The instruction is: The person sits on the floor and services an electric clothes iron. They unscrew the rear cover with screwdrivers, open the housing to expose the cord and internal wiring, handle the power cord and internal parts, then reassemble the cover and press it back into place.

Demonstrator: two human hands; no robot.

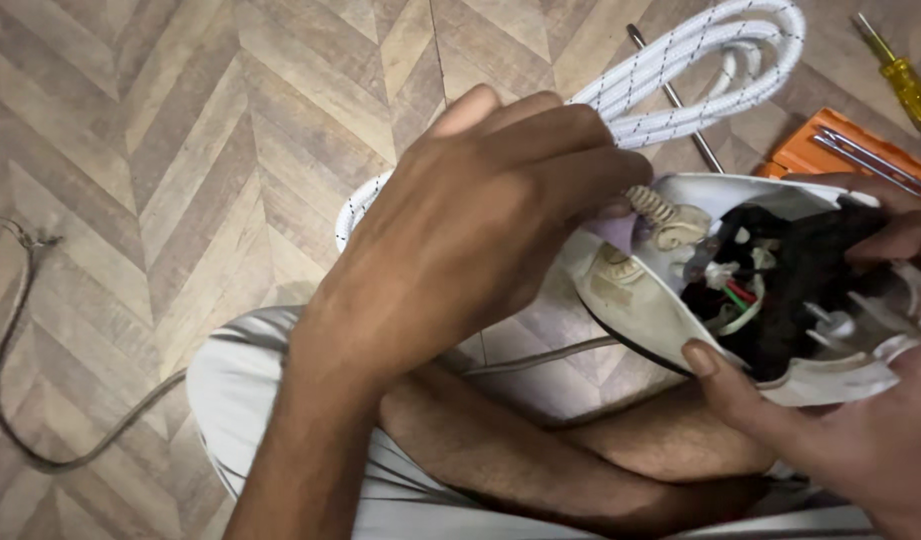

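At the far left, an old grey cable (20,340) with a frayed, bare end lies in a curve on the wooden patterned floor (180,120), well apart from your hands. You sit with crossed legs, and your left knee in light cloth (240,390) is below your left forearm. Your left hand (480,230) comes across the middle, its fingers curled and pressed together at the rear end of the opened white appliance (660,310), where the ribbed cord sleeve (652,203) enters; the fingertips seem to pinch there, but what exactly they grip is hidden. Behind this hand a white braided cord (710,60) lies coiled on the floor. Inside the white shell you see a dark inner part and small red and green wires (737,293). Your right hand (860,420) holds the shell from below and from the right, thumb on the lower rim, fingers on the upper edge. At the upper right lie a metal rod (675,100), an orange tool case (850,155) and a yellow-handled screwdriver (905,85).
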